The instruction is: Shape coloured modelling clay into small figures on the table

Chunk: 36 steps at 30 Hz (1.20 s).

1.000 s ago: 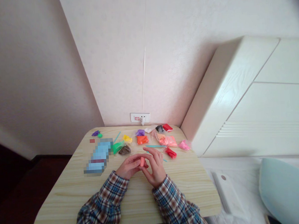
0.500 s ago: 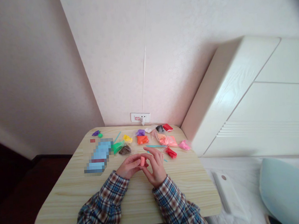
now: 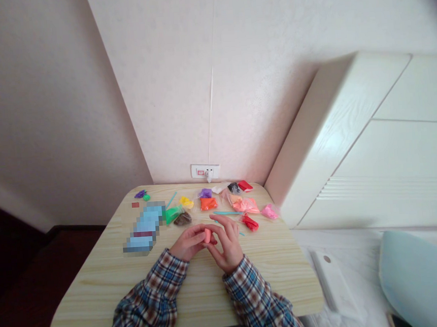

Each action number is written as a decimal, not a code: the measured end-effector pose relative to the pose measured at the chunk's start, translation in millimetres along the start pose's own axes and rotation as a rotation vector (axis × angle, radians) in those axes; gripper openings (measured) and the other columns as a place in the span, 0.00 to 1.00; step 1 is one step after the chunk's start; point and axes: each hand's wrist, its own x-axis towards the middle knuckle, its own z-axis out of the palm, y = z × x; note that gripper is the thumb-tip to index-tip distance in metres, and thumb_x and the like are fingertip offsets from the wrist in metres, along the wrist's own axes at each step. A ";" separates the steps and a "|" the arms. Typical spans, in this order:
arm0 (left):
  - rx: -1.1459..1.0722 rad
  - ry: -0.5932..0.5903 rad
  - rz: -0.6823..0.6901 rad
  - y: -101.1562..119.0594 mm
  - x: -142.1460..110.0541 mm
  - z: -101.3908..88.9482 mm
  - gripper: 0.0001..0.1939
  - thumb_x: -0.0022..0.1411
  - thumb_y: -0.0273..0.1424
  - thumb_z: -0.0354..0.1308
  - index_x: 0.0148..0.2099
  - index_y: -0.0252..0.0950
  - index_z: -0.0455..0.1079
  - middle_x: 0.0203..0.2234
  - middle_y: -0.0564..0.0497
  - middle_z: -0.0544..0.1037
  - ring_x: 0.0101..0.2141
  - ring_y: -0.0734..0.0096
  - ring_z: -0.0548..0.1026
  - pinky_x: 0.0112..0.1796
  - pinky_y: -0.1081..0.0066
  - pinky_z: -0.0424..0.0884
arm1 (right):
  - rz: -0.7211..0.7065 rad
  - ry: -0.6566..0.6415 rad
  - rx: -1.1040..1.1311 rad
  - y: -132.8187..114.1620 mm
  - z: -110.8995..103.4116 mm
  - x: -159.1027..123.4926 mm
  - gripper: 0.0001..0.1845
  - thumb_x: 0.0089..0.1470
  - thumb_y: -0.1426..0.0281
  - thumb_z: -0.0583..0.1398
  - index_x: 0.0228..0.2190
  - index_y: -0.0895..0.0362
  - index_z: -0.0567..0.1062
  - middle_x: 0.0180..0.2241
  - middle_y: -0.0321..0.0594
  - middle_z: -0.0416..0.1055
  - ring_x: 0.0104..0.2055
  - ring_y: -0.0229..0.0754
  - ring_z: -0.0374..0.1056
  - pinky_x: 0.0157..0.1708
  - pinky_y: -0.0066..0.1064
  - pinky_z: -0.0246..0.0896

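Note:
A small salmon-pink piece of modelling clay (image 3: 207, 235) is pinched between both hands above the table. My left hand (image 3: 189, 242) closes on its left side with thumb and fingers. My right hand (image 3: 226, 243) grips it from the right, index finger over the top and thumb below, the other fingers raised. Just beyond the hands lie a brown clay bag (image 3: 182, 219), a red clay bag (image 3: 250, 223) and a light-blue modelling stick (image 3: 227, 213). The fingers partly cover other thin blue tools.
On the wooden table (image 3: 277, 278) lie green (image 3: 173, 214), yellow (image 3: 186, 202), orange (image 3: 208, 204), peach (image 3: 245, 204) and pink (image 3: 269, 211) clay bags. A pixelated blue rectangle (image 3: 146, 228) lies left, near a purple clay piece (image 3: 140, 194). A wall socket (image 3: 204, 171) holds a plug.
The pink clay has turned and shifted slightly between the fingertips. Both hands stay in nearly the same place, and the things on the table have not moved.

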 end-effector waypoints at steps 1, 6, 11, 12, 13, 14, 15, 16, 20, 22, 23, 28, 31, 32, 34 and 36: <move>0.003 -0.003 -0.002 0.2 0.2 0.0 0.10 0.50 0.33 0.63 0.33 0.30 0.72 0.26 0.49 0.74 0.31 0.69 0.72 0.37 0.70 0.65 | 0.001 0.001 0.003 -0.2 -0.2 0.0 0.15 0.52 0.66 0.55 0.43 0.55 0.67 0.49 0.46 0.62 0.51 0.49 0.56 0.47 0.43 0.51; 0.018 0.007 -0.003 -0.7 1.0 -1.5 0.09 0.51 0.32 0.63 0.29 0.30 0.71 0.25 0.51 0.73 0.30 0.71 0.72 0.35 0.72 0.64 | -0.002 -0.002 0.008 -0.7 -0.3 0.1 0.15 0.53 0.67 0.55 0.43 0.55 0.67 0.49 0.46 0.62 0.51 0.49 0.56 0.48 0.43 0.51; 0.018 0.005 0.003 -1.2 1.0 -1.5 0.11 0.51 0.35 0.62 0.29 0.30 0.71 0.24 0.51 0.72 0.30 0.71 0.71 0.36 0.71 0.64 | -0.004 -0.001 0.009 -0.1 0.8 -0.3 0.15 0.52 0.67 0.55 0.43 0.55 0.67 0.49 0.46 0.61 0.51 0.49 0.56 0.47 0.43 0.51; 0.020 0.003 0.006 -0.9 1.0 -0.9 0.11 0.51 0.35 0.62 0.28 0.30 0.71 0.23 0.51 0.72 0.29 0.71 0.71 0.36 0.71 0.64 | -0.007 0.000 0.011 0.0 0.9 -0.3 0.15 0.52 0.67 0.55 0.43 0.55 0.67 0.49 0.46 0.61 0.51 0.49 0.56 0.48 0.43 0.50; 0.022 0.001 0.009 -0.5 1.0 -0.3 0.12 0.50 0.34 0.62 0.26 0.29 0.70 0.22 0.51 0.71 0.29 0.71 0.71 0.35 0.72 0.64 | -0.011 0.001 0.015 0.1 1.1 -0.2 0.15 0.52 0.67 0.56 0.44 0.55 0.67 0.49 0.46 0.61 0.51 0.49 0.55 0.48 0.43 0.50; 0.023 0.001 0.010 -0.1 1.0 0.4 0.12 0.50 0.34 0.63 0.26 0.29 0.70 0.22 0.51 0.71 0.28 0.72 0.70 0.34 0.73 0.64 | -0.014 0.002 0.019 0.2 1.1 -0.1 0.16 0.52 0.67 0.56 0.44 0.55 0.67 0.49 0.46 0.61 0.51 0.49 0.55 0.48 0.43 0.50; 0.024 0.001 0.011 0.3 1.1 1.1 0.12 0.50 0.34 0.63 0.25 0.29 0.70 0.22 0.52 0.71 0.28 0.72 0.70 0.34 0.73 0.64 | -0.017 0.003 0.023 0.3 1.1 0.0 0.16 0.52 0.66 0.56 0.44 0.55 0.67 0.49 0.46 0.61 0.51 0.49 0.55 0.48 0.43 0.50; 0.023 0.001 0.012 0.7 1.2 1.5 0.12 0.50 0.34 0.62 0.25 0.29 0.70 0.21 0.52 0.71 0.28 0.72 0.70 0.34 0.73 0.64 | -0.019 0.005 0.025 0.4 1.1 0.0 0.16 0.52 0.66 0.56 0.44 0.55 0.67 0.49 0.46 0.61 0.51 0.49 0.55 0.48 0.42 0.50; 0.011 0.002 0.006 0.7 2.0 0.9 0.11 0.50 0.34 0.62 0.27 0.29 0.71 0.22 0.52 0.72 0.28 0.73 0.70 0.34 0.73 0.64 | -0.019 0.007 0.015 0.0 1.0 -0.1 0.15 0.52 0.66 0.56 0.43 0.55 0.68 0.49 0.45 0.61 0.51 0.48 0.56 0.48 0.42 0.50; 0.006 0.002 0.003 0.2 2.2 -0.5 0.10 0.49 0.33 0.63 0.30 0.29 0.72 0.23 0.51 0.72 0.28 0.72 0.70 0.34 0.72 0.64 | -0.019 0.006 0.010 -0.4 0.9 -0.2 0.15 0.52 0.67 0.55 0.43 0.55 0.68 0.49 0.45 0.61 0.51 0.49 0.56 0.47 0.42 0.51; 0.005 0.002 0.002 -0.1 2.3 -1.2 0.10 0.48 0.32 0.64 0.31 0.29 0.72 0.23 0.51 0.73 0.28 0.72 0.70 0.34 0.72 0.65 | -0.021 0.005 0.010 -0.6 0.8 -0.2 0.15 0.52 0.67 0.55 0.43 0.55 0.68 0.49 0.45 0.61 0.51 0.49 0.56 0.47 0.42 0.51; 0.005 -0.009 0.001 0.3 2.0 -2.1 0.13 0.45 0.31 0.66 0.34 0.30 0.73 0.22 0.53 0.72 0.27 0.73 0.70 0.35 0.71 0.65 | -0.031 0.007 0.019 -0.9 0.3 0.0 0.15 0.52 0.68 0.55 0.44 0.55 0.67 0.49 0.45 0.61 0.51 0.49 0.56 0.48 0.42 0.50; 0.012 -0.022 -0.008 0.9 1.7 -1.2 0.13 0.43 0.29 0.67 0.33 0.30 0.73 0.23 0.52 0.73 0.28 0.72 0.70 0.35 0.71 0.65 | -0.025 0.009 0.014 -1.0 0.0 0.2 0.15 0.52 0.67 0.55 0.43 0.55 0.67 0.49 0.45 0.62 0.51 0.49 0.56 0.47 0.42 0.51; 0.014 -0.023 -0.009 0.9 1.7 -1.0 0.12 0.43 0.29 0.67 0.32 0.30 0.73 0.24 0.52 0.73 0.28 0.72 0.71 0.35 0.71 0.65 | -0.023 0.009 0.013 -1.0 0.0 0.2 0.15 0.52 0.67 0.55 0.43 0.55 0.68 0.49 0.45 0.62 0.50 0.49 0.56 0.47 0.42 0.51; 0.013 -0.024 -0.006 0.5 1.9 -0.9 0.11 0.43 0.30 0.67 0.30 0.30 0.72 0.24 0.51 0.73 0.28 0.72 0.70 0.35 0.71 0.65 | -0.022 0.010 0.013 -1.1 0.1 0.2 0.15 0.53 0.67 0.55 0.43 0.55 0.68 0.49 0.46 0.62 0.50 0.49 0.56 0.47 0.42 0.51; 0.009 -0.023 0.003 -0.1 2.0 -1.1 0.11 0.46 0.33 0.65 0.27 0.29 0.71 0.23 0.51 0.72 0.28 0.72 0.70 0.34 0.71 0.65 | -0.025 0.006 0.013 -0.9 0.4 0.0 0.15 0.52 0.67 0.55 0.43 0.55 0.68 0.49 0.45 0.62 0.51 0.49 0.56 0.47 0.42 0.51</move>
